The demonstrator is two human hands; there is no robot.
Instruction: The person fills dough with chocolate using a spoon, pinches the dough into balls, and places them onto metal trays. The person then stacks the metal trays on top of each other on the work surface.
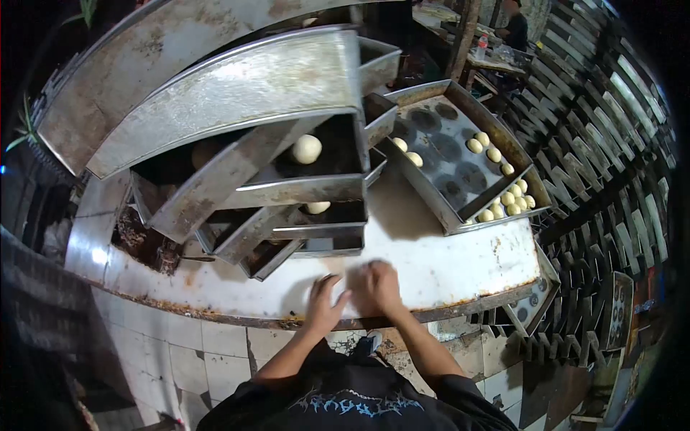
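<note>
Setting: We look down on a white, flour-dusted counter (445,266) with a rusty front edge, set above tiled wall facing, in a dim bakery-like room.

Left hand: Our left hand (325,305) lies on the counter near its front edge, palm down, fingers (332,284) spread slightly and pointing away from us; it grips nothing that we can see.

Right hand: Our right hand (379,287) sits just beside the left, cupped palm down on the counter, fingers curled together. Whether it covers a piece of dough we cannot tell; the hand is blurred.

Arms: Both forearms reach forward from a black garment (352,402) with pale blue lettering, elbows bent outward, wrists close together.

Tins: Dull grey metal loaf tins (287,190) are stacked at angles just beyond our hands, long and rectangular, dented and scuffed.

Dough in tins: One smooth round dough ball (307,149) rests in an upper tin, another (317,207) in the tin below.

Tray: To the right of the tins a shallow square metal tray (431,197) leans on the counter, its dark floor marked with round patches.

Small balls: Pale little dough balls (509,201) gather in the tray's lower corner, with others (483,144) scattered higher up.

Racks: Rows of metal pans (611,179) fill the right side.

Background: A person (514,25) is at a table far behind.
</note>
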